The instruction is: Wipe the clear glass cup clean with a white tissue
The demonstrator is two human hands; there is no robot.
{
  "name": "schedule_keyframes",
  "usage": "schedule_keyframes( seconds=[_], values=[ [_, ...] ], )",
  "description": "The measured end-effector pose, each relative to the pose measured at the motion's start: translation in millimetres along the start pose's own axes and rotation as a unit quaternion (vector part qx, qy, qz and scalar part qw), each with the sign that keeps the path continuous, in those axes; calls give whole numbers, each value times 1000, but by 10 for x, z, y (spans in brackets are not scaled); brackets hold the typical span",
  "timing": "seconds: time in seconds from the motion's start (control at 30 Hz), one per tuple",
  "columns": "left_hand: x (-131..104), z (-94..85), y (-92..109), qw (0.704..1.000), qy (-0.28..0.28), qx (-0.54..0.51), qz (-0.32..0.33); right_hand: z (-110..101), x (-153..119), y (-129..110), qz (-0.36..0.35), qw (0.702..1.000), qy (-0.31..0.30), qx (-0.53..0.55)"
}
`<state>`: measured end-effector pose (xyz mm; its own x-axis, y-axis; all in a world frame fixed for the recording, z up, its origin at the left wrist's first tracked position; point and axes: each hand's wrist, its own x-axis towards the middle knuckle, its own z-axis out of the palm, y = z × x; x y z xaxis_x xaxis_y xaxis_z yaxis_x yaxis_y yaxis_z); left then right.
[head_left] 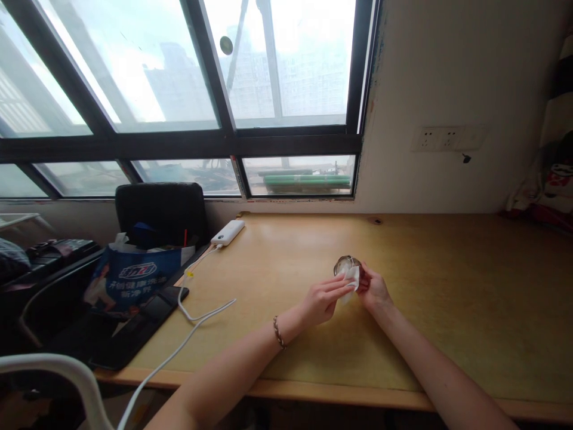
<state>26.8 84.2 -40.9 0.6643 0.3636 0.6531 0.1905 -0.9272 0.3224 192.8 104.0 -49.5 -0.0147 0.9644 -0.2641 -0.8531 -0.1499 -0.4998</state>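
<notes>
My right hand (374,291) grips a small round dark-rimmed object (342,263), perhaps a glass or bowl, tilted above the table. Its exact kind is hard to make out. In my left hand (321,298) is a white tissue (351,277), pressed by the fingers against the near side of the round object. The tissue and the fingers hide much of that object. A braided bracelet (279,332) circles my left wrist.
The wooden table (456,310) stretches out around my hands. A white power bank (228,232) with a white cable (203,319) lies at its left side. Beyond that edge, a blue bag (129,283) rests on a black chair (161,206). Windows and a wall socket (436,139) are behind.
</notes>
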Motion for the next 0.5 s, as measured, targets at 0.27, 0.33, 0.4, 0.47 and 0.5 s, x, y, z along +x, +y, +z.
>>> schedule_keyframes(
  seconds=[0.27, 0.33, 0.4, 0.47, 0.5],
  values=[
    [-77, 58, -59, 998, 25, -33, -56, 3, -5, -160, -39, 994, -106, 12],
    [-95, 114, -103, 987, 47, -86, -129, 7, 1, -200, -57, 991, -123, -6],
    [-89, 170, -161, 956, 93, -160, -228, 22, 0, -213, -94, 987, -117, -54],
    [-62, 214, -219, 895, 144, -268, -325, 50, -25, -190, -159, 969, -101, -157],
    [-44, 231, -242, 854, 162, -338, -361, 68, -51, -163, -199, 946, -102, -233]
  ],
)
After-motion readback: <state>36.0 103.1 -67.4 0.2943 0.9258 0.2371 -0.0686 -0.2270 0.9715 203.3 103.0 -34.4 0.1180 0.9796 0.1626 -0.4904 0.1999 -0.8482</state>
